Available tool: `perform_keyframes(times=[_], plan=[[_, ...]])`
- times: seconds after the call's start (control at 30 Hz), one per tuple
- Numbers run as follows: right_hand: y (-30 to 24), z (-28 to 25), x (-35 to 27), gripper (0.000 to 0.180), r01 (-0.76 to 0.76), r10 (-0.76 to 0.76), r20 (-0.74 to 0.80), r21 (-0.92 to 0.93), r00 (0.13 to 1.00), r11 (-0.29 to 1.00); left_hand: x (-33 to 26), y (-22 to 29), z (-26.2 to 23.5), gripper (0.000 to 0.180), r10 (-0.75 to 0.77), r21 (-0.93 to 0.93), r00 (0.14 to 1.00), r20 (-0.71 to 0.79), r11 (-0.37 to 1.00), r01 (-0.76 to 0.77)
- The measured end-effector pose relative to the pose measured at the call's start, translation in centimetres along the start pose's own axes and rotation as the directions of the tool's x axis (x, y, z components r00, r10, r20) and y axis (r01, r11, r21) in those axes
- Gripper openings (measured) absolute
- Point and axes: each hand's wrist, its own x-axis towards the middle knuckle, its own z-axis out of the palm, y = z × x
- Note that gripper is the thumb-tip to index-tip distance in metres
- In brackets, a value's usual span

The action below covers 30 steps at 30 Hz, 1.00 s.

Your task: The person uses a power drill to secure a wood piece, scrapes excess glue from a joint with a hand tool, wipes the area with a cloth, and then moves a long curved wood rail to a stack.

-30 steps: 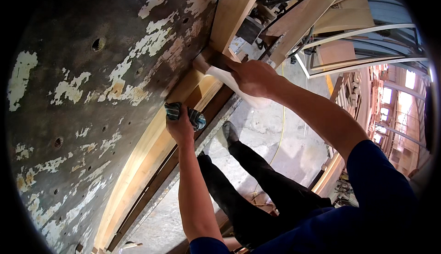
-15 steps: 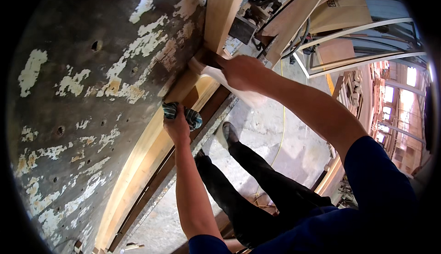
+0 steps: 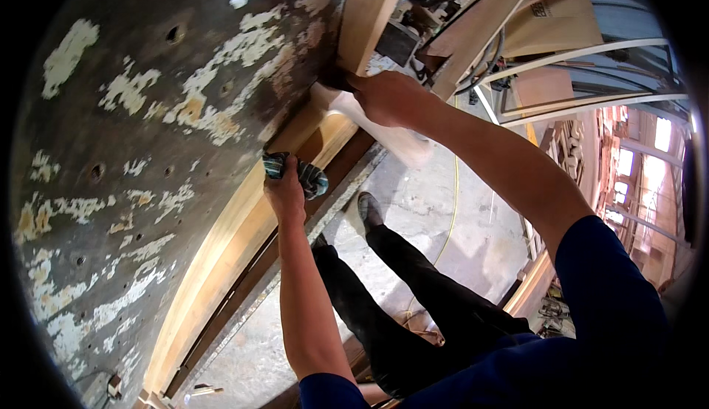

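Note:
My left hand is closed around a bunched, dark striped cloth, at the edge of a long curved strip of pale wood. Farther off and to the right, my right hand grips a dark brown, block-like piece whose kind I cannot make out. It sits where the curved wood meets an upright wooden beam. Below the right hand is a blurred whitish, sheet-like thing; whether the hand holds it too, I cannot tell.
On the left spreads a large dark board with flaking white patches and holes. A yellow cord runs over the concrete floor near my feet. White-edged frames, cables and planks lie at the right; stacked wood stands beyond.
The view has shifted slightly, so the board and beam appear a little farther right and higher. Both hands keep their grips; the right hand and dark piece stay close to the beam.

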Motion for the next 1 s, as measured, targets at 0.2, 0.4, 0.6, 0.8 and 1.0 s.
perform_keyframes(times=[0.2, 0.4, 0.6, 0.8, 1.0], plan=[[-4.2, 5.0, -7.0, 0.041, 0.421, -0.376, 0.317, -0.084, 0.870, 0.903, -2.2, -0.3, -2.8, 0.032, -0.299, -0.210, 0.860, 0.413, 0.888, 0.409], [-6.1, 4.9, -6.6, 0.042, 0.505, -0.428, 0.448, -0.062, 0.785, 0.861, -3.8, -2.1, -4.0, 0.014, -0.225, 0.113, 0.928, 0.297, 0.973, 0.200], [-4.9, 4.2, -3.8, 0.044, 0.210, -0.199, 0.200, -0.037, 0.959, 0.977, -2.9, -0.8, -6.1, 0.020, -0.110, 0.215, 0.992, -0.066, 0.969, 0.122], [-5.8, 6.1, 2.4, 0.032, 0.051, -0.045, 0.063, -0.097, 0.997, 0.994, -0.4, -2.5, -4.8, 0.024, -0.271, -0.131, 0.948, -0.167, 0.959, 0.251], [-7.5, 4.9, 3.5, 0.029, 0.007, 0.006, 0.129, -0.100, 0.992, 0.995, 0.5, -4.3, -5.7, 0.021, -0.227, -0.201, 0.961, -0.160, 0.960, 0.193]])
